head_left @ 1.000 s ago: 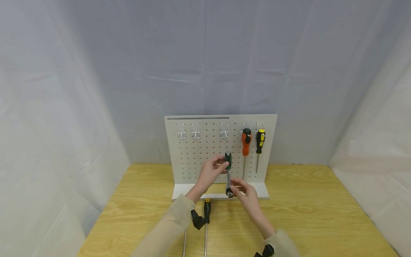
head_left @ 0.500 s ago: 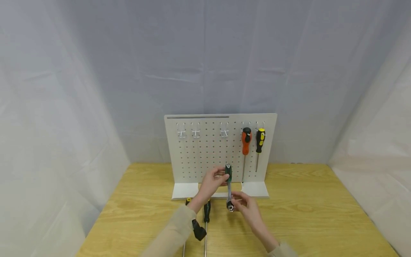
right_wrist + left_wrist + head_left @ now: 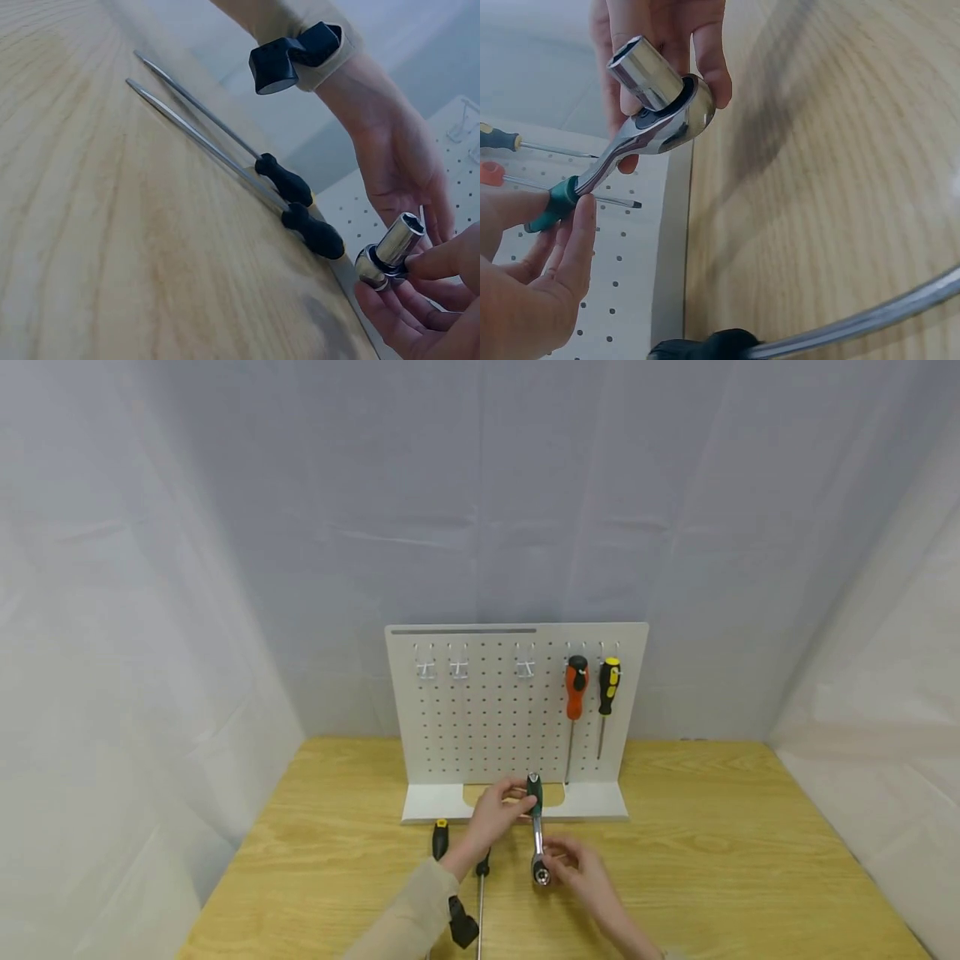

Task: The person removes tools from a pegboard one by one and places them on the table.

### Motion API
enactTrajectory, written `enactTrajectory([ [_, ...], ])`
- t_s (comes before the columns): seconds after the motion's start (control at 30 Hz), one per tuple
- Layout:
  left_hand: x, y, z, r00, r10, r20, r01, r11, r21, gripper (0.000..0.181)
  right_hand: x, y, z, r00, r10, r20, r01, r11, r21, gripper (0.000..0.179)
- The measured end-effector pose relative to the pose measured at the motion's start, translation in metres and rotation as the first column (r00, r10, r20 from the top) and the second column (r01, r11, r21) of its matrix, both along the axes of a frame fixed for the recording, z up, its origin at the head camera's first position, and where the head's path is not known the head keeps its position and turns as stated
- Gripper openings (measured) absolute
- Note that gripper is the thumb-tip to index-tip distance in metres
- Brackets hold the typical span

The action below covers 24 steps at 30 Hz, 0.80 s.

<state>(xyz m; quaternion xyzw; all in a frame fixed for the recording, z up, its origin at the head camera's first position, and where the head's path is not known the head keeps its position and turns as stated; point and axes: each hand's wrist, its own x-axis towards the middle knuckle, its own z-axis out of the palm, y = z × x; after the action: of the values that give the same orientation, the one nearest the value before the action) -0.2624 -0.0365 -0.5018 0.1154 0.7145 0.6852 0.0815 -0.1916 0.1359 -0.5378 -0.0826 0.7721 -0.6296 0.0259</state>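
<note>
A socket ratchet [image 3: 537, 831] with a dark green handle and a chrome head is held in front of the pegboard, above the table. My left hand [image 3: 495, 814] pinches its handle between thumb and fingers. At the head end, my right hand [image 3: 581, 872] grips with thumb and fingertips, as the right wrist view shows. A chrome socket [image 3: 649, 75] sits on the ratchet's head, its hollow end facing out. Below my left arm lie two screwdrivers with black handles; one screwdriver [image 3: 315, 232] shows fully in the right wrist view, beside the other screwdriver [image 3: 285, 180].
The white pegboard [image 3: 480, 727] stands toward the back of the wooden table [image 3: 720, 860]. An orange-and-black screwdriver [image 3: 576, 689] and a yellow-and-black screwdriver [image 3: 609, 687] hang at its right. Bare hooks [image 3: 525, 668] show farther left. Pale sheeting [image 3: 480, 527] surrounds the table.
Both hands have brought the ratchet down and nearer to me, away from the pegboard's face. The left-hand black screwdriver's handle has come into sight beside my left wrist.
</note>
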Motion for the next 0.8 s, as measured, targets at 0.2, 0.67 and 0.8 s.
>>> enactTrajectory([
  [0.2, 0.009, -0.002, -0.008, 1.000, -0.009, 0.016, 0.009, 1.000, -0.016, 0.040, 0.007, 0.002, -0.007, 0.998, 0.046, 0.044, -0.046, 0.999, -0.001, 0.031],
  [0.67, 0.022, -0.001, -0.019, 0.999, -0.011, 0.030, 0.011, 1.000, -0.014, 0.035, 0.016, 0.004, -0.015, 0.994, 0.112, 0.000, -0.111, 0.981, 0.159, 0.025],
  [0.8, 0.023, -0.001, -0.021, 0.999, 0.007, 0.040, -0.005, 1.000, -0.028, 0.035, 0.017, 0.005, -0.013, 0.993, 0.119, -0.012, -0.114, 0.972, 0.204, 0.023],
])
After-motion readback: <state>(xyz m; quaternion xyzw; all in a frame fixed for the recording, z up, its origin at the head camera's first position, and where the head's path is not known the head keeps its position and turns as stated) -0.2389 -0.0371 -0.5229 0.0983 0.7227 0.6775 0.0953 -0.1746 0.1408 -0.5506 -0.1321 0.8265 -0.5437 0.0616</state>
